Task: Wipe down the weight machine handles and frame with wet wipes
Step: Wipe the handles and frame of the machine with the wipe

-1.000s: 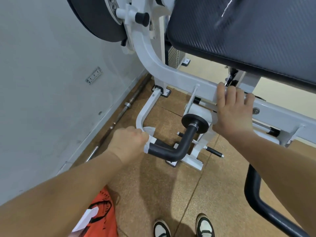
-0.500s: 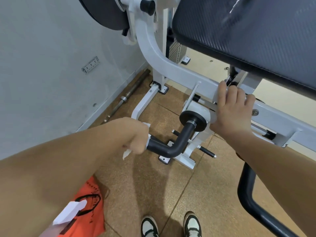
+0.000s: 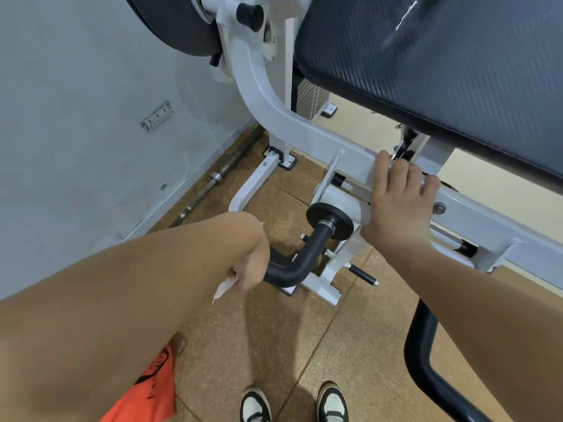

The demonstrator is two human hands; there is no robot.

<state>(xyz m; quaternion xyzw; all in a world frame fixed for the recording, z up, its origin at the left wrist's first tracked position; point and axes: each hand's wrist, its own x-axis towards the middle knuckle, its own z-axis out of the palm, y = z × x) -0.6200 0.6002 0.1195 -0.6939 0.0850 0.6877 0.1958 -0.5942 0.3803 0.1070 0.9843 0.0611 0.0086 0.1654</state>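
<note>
A white weight machine frame (image 3: pixel 304 132) curves down from the top and runs right under a black padded seat (image 3: pixel 441 65). A bent black handle (image 3: pixel 301 260) sticks out from a black disc on the frame. My left hand (image 3: pixel 251 266) grips the end of that handle with a white wet wipe (image 3: pixel 224 289) wrapped in its fingers; a corner of the wipe hangs below the fist. My right hand (image 3: pixel 396 205) rests on the frame's horizontal bar, fingers curled over its top edge.
A grey wall (image 3: pixel 76 117) stands close on the left with a barbell (image 3: pixel 219 175) lying along its base. A black curved bar (image 3: pixel 426 354) rises at the lower right. My shoes (image 3: pixel 292 403) stand on the brown floor; orange cloth (image 3: pixel 152 388) shows at lower left.
My left hand has turned around the handle end with the wipe, so the forearm now covers more of the hand. My right hand stays on the frame bar.
</note>
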